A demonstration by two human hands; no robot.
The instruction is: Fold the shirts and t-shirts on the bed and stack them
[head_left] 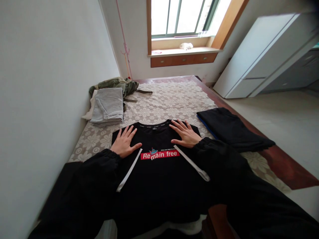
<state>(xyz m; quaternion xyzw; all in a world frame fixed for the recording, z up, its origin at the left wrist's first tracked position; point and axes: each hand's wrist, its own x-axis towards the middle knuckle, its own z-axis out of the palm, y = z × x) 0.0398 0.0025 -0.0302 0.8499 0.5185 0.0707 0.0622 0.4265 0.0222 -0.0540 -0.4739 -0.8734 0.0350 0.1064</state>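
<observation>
A black T-shirt (159,179) lies spread out on the table with its collar at the far side. Across its chest runs a red printed strip reading "Remain free". My left hand (126,142) rests flat with fingers spread on the left shoulder area of the shirt. On the opposite shoulder area lies my right hand (184,133), also flat with its fingers apart. Two white strips slant down the shirt, one below each hand. Black sleeves cover both of my forearms and hide parts of the shirt's sides.
A floral cloth (164,96) covers the wooden table (294,169). Folded grey clothing (108,104) sits at the back left, beside a green strapped bag (124,84). Folded dark clothing (231,127) lies at the right. A wall (50,83) borders the left; a white fridge (259,56) stands beyond.
</observation>
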